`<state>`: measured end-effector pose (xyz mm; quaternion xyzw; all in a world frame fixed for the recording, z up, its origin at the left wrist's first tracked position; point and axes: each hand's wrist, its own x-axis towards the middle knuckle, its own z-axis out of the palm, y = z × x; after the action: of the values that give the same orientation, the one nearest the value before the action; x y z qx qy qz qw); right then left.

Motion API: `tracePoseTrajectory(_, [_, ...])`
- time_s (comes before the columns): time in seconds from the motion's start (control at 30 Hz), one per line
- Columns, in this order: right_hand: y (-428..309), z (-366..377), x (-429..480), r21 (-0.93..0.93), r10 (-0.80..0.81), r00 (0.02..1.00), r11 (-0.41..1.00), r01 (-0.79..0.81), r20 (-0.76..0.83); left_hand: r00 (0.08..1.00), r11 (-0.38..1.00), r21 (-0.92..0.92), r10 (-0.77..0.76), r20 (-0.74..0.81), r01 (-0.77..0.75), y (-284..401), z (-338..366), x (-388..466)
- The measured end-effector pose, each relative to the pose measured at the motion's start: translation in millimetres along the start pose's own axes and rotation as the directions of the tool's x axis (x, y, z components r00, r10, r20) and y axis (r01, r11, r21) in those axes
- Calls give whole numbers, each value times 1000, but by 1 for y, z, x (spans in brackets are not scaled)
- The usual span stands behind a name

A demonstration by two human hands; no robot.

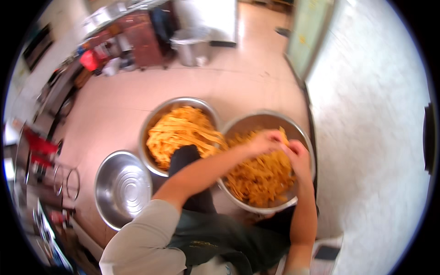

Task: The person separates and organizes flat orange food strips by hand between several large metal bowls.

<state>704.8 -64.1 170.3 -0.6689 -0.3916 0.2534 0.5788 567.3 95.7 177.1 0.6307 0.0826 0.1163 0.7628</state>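
Over the right steel bowl [311, 151], my left hand [266, 142] and my right hand [298, 156] meet with bent fingertips around a small orange-yellow food strip [283, 135]. Many darker orange strips [261, 178], some curled, lie in the bowl below. A second steel bowl [142, 137] stands beside it on the left, filled with longer, flat, brighter orange strips [182, 127]. Several of these reach over its rim towards the right bowl. What exactly the strips are, I cannot tell.
An empty steel bowl [123, 189] stands on the tiled floor [137, 92] at the left. A pale wall [364, 120] runs close along the right. A lined bin [190, 46] and a reddish cabinet [142, 41] stand further off. My knee [185, 156] overlaps the middle bowl.
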Motion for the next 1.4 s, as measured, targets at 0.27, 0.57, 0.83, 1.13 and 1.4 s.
tracePoseTrajectory(0.27, [-1, -6, 1, -7, 170, 971, 985, -173, -167, 991, 967, -230, -124, -54, 108, 12, 3, -4])
tracePoseTrajectory(0.57, [-20, -12, 0, 437, 324, 946, 848, -301, 23, 980, 968, 247, 78, -181, -32, 1, 8, 2])
tracePoseTrajectory(0.83, [-22, -12, -2, 520, 282, 952, 799, -303, 121, 997, 989, 131, 67, -45, -61, 3, 17, 2])
tracePoseTrajectory(1.13, [-23, -12, -5, 533, 264, 963, 808, -251, 52, 950, 997, -13, -73, -305, 72, 3, 5, 4])
tracePoseTrajectory(1.4, [-24, 1, -4, 434, 292, 953, 850, -297, 78, 989, 796, 595, -28, -148, 112, -26, -18, 7])
